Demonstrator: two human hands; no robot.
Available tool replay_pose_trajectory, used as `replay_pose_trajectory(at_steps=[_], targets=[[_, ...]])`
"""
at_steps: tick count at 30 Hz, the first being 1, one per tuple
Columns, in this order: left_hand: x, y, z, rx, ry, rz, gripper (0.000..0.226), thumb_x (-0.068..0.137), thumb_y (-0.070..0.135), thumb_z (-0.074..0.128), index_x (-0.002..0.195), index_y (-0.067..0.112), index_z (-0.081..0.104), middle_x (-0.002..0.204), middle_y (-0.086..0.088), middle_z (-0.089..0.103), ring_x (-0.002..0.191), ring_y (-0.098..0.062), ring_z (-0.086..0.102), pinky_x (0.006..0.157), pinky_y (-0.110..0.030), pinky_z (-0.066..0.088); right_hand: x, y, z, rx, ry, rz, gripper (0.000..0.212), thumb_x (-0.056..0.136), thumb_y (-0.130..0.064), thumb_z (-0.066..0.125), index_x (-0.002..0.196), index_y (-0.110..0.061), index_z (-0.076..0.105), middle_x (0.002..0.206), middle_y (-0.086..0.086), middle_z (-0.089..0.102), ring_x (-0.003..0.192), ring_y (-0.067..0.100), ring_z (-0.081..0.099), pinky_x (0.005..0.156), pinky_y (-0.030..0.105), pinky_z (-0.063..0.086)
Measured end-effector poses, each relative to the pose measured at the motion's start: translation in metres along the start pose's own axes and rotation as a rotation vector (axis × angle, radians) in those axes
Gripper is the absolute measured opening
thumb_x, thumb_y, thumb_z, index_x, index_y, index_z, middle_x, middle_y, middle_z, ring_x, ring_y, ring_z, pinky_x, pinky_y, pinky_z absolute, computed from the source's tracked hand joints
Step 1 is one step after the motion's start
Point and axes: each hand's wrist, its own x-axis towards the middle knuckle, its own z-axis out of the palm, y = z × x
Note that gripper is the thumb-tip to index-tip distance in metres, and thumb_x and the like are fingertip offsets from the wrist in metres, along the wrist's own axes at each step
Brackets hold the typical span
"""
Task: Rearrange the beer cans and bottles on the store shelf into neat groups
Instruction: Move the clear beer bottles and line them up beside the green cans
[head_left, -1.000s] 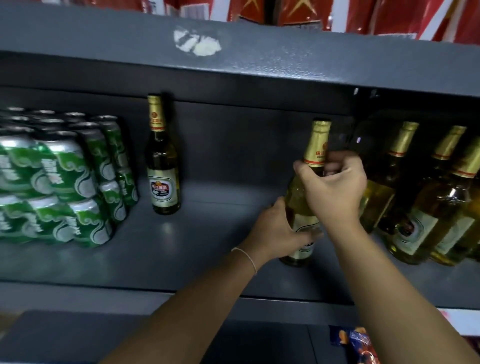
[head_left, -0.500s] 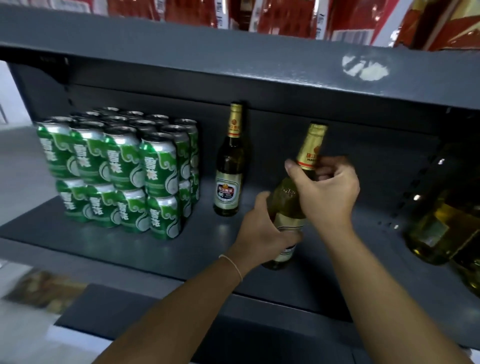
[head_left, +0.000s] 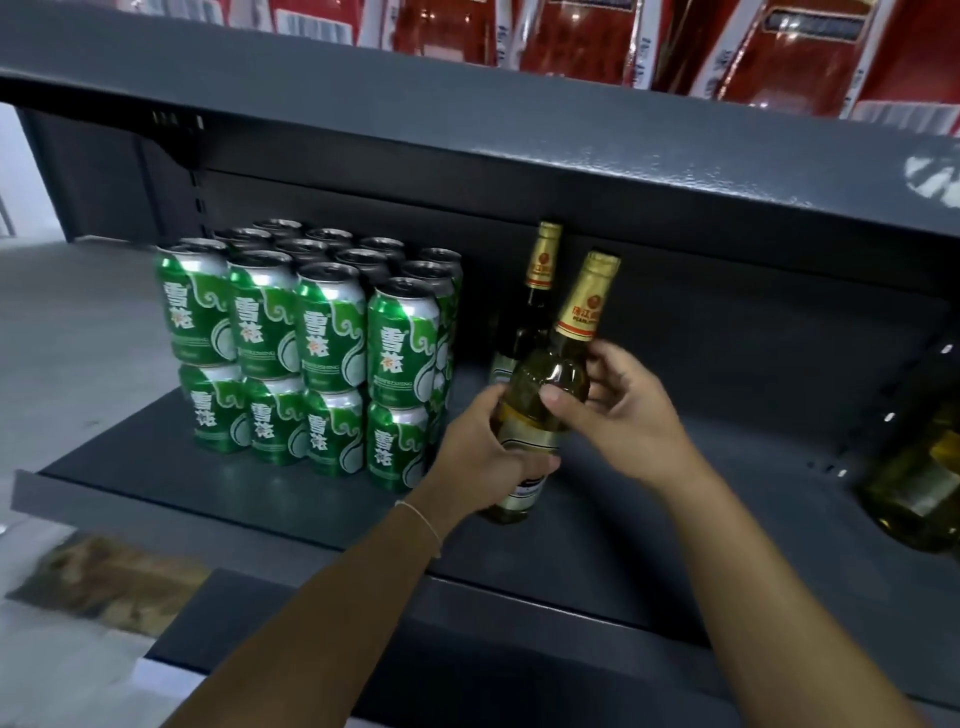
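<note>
I hold the bottle (head_left: 545, 395) in both hands: left hand (head_left: 480, 457) wrapped round its label, right hand (head_left: 623, 410) pinching its shoulder. Its neck tilts right; its base is near the shelf (head_left: 260, 483). The standing bottle (head_left: 535, 306) lies just behind-left, the cans (head_left: 322, 353) further left.

Both arms reach forward; left hand (head_left: 480, 457) grip wraps the bottle (head_left: 540, 415) body, right hand (head_left: 623, 410) fingers curl around its shoulder.
</note>
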Motion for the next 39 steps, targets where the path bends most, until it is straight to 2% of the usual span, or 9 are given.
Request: replay_pose_trajectory(at_steps=[2,6,12,17,23,26,31,35,39], targets=[[0.001,-0.005,-0.008,-0.016,-0.007,0.004,0.082,0.051,0.035,0.087,0.124,0.03,0.052,0.11,0.008,0.07,0.102,-0.012,0.067,0.094,-0.043,0.053,0.001,-0.001,0.009,0.007,-0.007,-0.001,0.058,0.081,0.001,0.075,0.134,-0.005,0.052,0.109,0.0,0.068,0.09,0.001,0.069,0.075,0.016,0.054],[0.0,-0.013,-0.017,-0.026,-0.011,0.018,0.069,0.061,0.027,0.085,0.121,0.031,0.053,0.109,0.005,0.07,0.102,-0.013,0.067,0.095,-0.045,0.053,0.004,0.0,0.029,-0.033,0.041,-0.033,0.059,0.08,0.001,0.077,0.134,-0.006,0.054,0.112,0.0,0.068,0.089,-0.009,0.066,0.073,0.008,0.05],[-0.003,-0.01,-0.019,-0.021,-0.026,0.067,0.058,0.075,0.021,0.079,0.124,0.034,0.051,0.105,0.013,0.069,0.096,0.001,0.065,0.088,-0.021,0.053,0.006,0.007,0.043,-0.033,0.118,-0.064,0.054,0.085,0.002,0.071,0.136,-0.003,0.052,0.115,0.0,0.068,0.092,-0.009,0.066,0.075,0.009,0.05],[-0.008,-0.028,-0.017,0.081,-0.008,0.003,0.063,0.067,0.03,0.082,0.121,0.032,0.05,0.102,0.013,0.069,0.091,0.004,0.065,0.078,-0.015,0.051,0.01,0.013,0.046,-0.047,0.145,-0.081,0.053,0.086,-0.002,0.071,0.136,-0.004,0.052,0.12,0.005,0.066,0.096,-0.009,0.065,0.078,0.007,0.048],[-0.012,-0.042,-0.016,0.172,0.009,-0.045,0.073,0.059,0.024,0.089,0.12,0.026,0.05,0.102,0.016,0.066,0.092,0.003,0.062,0.077,-0.011,0.046,-0.008,0.047,0.041,0.054,0.121,0.029,0.07,0.08,0.011,0.07,0.141,-0.009,0.044,0.124,-0.001,0.066,0.112,0.004,0.065,0.091,0.018,0.052],[-0.01,-0.039,-0.016,0.19,0.031,-0.062,0.073,0.057,0.024,0.09,0.118,0.025,0.049,0.099,0.015,0.066,0.087,0.003,0.062,0.071,-0.009,0.045,-0.019,0.066,0.049,0.059,0.079,0.087,0.062,0.081,0.013,0.068,0.137,-0.005,0.048,0.116,-0.001,0.069,0.101,0.002,0.068,0.09,0.017,0.053],[-0.004,-0.035,-0.017,0.237,0.035,-0.093,0.067,0.063,0.024,0.088,0.117,0.016,0.049,0.098,0.012,0.062,0.085,-0.004,0.059,0.062,-0.002,0.037,-0.011,0.078,0.053,0.121,0.109,0.126,0.053,0.084,0.006,0.07,0.133,-0.005,0.053,0.116,0.005,0.07,0.103,0.008,0.069,0.091,0.022,0.054],[-0.001,-0.038,-0.019,0.254,0.026,-0.098,0.063,0.064,0.022,0.087,0.116,0.018,0.052,0.102,0.009,0.064,0.089,-0.005,0.06,0.077,-0.017,0.046,-0.01,0.09,0.057,0.148,0.149,0.14,0.047,0.085,0.007,0.067,0.129,-0.006,0.056,0.114,0.002,0.07,0.103,0.005,0.068,0.089,0.019,0.054],[-0.004,-0.046,-0.016,0.341,0.01,-0.089,0.061,0.069,0.016,0.083,0.121,0.018,0.051,0.113,0.004,0.064,0.1,-0.01,0.059,0.084,-0.018,0.043,-0.013,0.099,0.06,0.161,0.206,0.147,0.042,0.085,0.006,0.068,0.125,-0.005,0.059,0.113,0.002,0.07,0.099,0.0,0.068,0.084,0.015,0.054]])
